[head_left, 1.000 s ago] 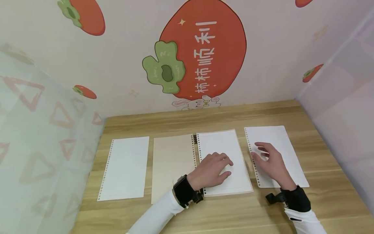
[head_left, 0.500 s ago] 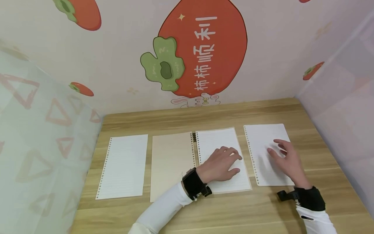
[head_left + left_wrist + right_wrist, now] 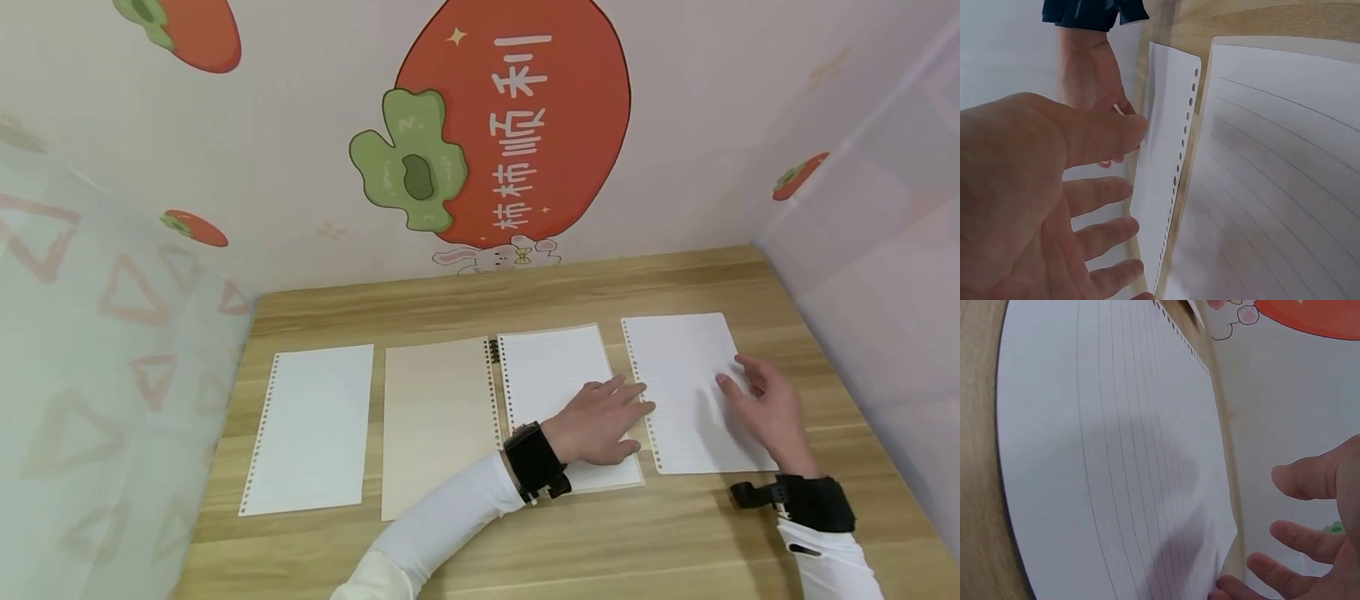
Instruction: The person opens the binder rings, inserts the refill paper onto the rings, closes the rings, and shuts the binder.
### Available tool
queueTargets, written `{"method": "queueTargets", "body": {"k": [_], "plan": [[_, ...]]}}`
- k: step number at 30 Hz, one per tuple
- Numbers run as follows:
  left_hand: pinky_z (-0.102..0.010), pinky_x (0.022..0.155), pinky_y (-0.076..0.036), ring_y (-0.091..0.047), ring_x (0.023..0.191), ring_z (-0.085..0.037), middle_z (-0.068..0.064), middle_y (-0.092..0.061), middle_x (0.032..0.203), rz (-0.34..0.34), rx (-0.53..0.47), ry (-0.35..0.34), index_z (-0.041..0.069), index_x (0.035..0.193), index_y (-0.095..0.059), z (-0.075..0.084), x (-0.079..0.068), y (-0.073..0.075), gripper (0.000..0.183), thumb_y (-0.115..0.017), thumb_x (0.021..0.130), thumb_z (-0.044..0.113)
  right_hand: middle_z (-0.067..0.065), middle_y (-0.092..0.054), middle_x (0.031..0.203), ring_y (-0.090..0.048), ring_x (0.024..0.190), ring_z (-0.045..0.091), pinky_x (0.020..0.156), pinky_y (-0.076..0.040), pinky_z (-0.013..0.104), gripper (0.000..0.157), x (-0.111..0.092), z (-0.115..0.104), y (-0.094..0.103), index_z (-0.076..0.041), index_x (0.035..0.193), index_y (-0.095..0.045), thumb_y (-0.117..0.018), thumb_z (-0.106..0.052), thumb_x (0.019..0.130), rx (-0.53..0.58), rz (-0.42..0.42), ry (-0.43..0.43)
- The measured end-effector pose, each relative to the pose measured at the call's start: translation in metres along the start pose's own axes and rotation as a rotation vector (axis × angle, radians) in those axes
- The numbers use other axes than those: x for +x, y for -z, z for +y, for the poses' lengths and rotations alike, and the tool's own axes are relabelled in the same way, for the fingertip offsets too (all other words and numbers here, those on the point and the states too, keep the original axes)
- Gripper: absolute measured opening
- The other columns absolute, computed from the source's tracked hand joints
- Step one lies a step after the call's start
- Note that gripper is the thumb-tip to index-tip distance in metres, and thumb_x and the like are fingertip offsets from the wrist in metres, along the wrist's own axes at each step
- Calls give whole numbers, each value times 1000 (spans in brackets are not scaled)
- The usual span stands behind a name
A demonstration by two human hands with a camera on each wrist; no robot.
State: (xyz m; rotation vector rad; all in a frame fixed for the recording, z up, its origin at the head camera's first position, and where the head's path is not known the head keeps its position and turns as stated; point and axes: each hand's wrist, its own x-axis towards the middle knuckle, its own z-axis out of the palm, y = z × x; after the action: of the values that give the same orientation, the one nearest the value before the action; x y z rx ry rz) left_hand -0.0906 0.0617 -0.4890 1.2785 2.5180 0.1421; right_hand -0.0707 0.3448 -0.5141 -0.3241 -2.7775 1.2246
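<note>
An opened loose-leaf binder lies in mid-table in the head view, with a beige cover (image 3: pixel 435 417) on the left and lined pages (image 3: pixel 551 371) on the right. My left hand (image 3: pixel 600 422) stretches over the right side of those pages, its spread fingertips reaching toward the loose sheet. That loose lined sheet (image 3: pixel 675 375), punched along its left side, lies to the right of the binder. At the sheet's right edge is my right hand (image 3: pixel 772 417), thumb over the paper and fingers apart. In the right wrist view, its lowest fingertips (image 3: pixel 1229 587) meet the paper's edge (image 3: pixel 1225 550).
Another punched loose sheet (image 3: pixel 311 425) lies left of the binder. Black binder rings (image 3: pixel 494 351) show at the spine. The wooden table (image 3: pixel 525 546) ends at a back wall (image 3: pixel 300 150) with printed persimmons, and walls stand on both sides.
My right hand has moved right across the loose sheet to its right edge. My left hand has slid right over the binder pages, its fingers spreading toward that sheet.
</note>
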Motion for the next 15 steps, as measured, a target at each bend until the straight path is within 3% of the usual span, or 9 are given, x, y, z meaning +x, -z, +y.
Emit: {"method": "queueTargets", "body": {"k": [2,4,6,9,11,15], "plan": [[-39,122,-29,-21,158,-24,2,-27,171,-13,22,10,28,161,-40,2,3,-3,62,-52,103,46,36,-49,145,-50,130,52,108,-46,36,63,-1,2,2,10,146,-49,-60,-32,102,2,13,-17],[-39,122,-27,-20,159,-23,3,-24,172,-26,42,22,29,162,-37,5,7,-5,64,-53,102,47,33,-54,142,-60,121,35,95,-46,21,61,-1,5,4,8,145,-53,-61,-34,101,0,43,-34],[-39,123,-25,-18,159,-21,4,-21,172,-45,49,31,30,163,-34,7,11,-8,66,-52,102,48,30,-58,138,-61,108,12,82,-41,12,59,1,9,5,6,142,-56,-62,-34,100,9,80,-53],[-39,124,-24,-16,159,-19,4,-19,173,-65,69,37,30,164,-32,9,15,-11,67,-50,102,51,26,-59,135,-49,94,-12,76,-39,7,59,3,13,9,4,141,-58,-64,-36,99,37,108,-102],[-39,123,-25,-17,159,-19,3,-20,173,-72,89,38,29,163,-33,9,17,-12,67,-49,102,52,19,-60,133,-46,93,-16,75,-41,6,62,5,14,11,3,142,-58,-65,-39,98,53,105,-141],[-39,123,-26,-19,159,-18,2,-22,172,-83,121,34,29,162,-36,9,18,-13,65,-48,102,54,-6,-59,119,-51,93,-10,71,-46,8,66,10,12,14,1,144,-56,-66,-44,96,119,79,-254]]}}
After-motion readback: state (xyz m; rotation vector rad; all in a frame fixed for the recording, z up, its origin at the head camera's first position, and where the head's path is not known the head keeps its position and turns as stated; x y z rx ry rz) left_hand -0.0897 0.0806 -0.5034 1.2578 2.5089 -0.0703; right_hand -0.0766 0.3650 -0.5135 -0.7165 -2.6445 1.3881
